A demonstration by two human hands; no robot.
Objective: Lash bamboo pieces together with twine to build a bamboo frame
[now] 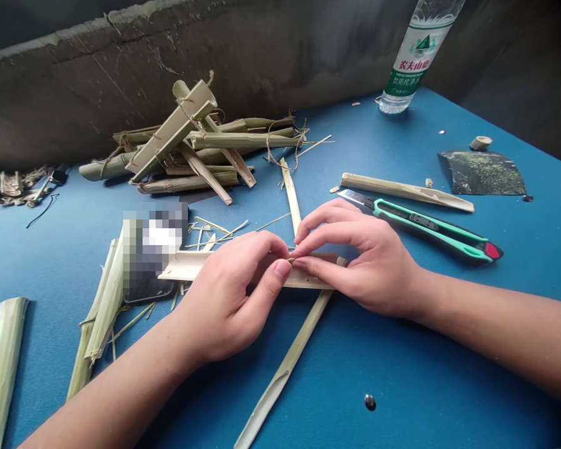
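My left hand (243, 287) and my right hand (364, 255) meet at the middle of the view. Thumb and forefinger of each are pinched on a short brown bit of twine (292, 259), mostly hidden by the fingertips. Under them lies a split bamboo piece (183, 265), hollow side up, partly covered by both hands. A narrow bamboo strip (290, 368) slants from beneath its right end toward the front edge. Another pale strip (290, 196) points away behind my fingers. Just beyond my right hand rests a green and black utility knife (425, 227) with its blade out.
A pile of twine-tied bamboo pieces (182, 143) lies against the wall. A phone (149, 292), partly blurred out, and upright-lying bamboo lengths (107, 299) are at left. A water bottle (404, 68) stands at the back right, near a dark curved bark piece (484, 173).
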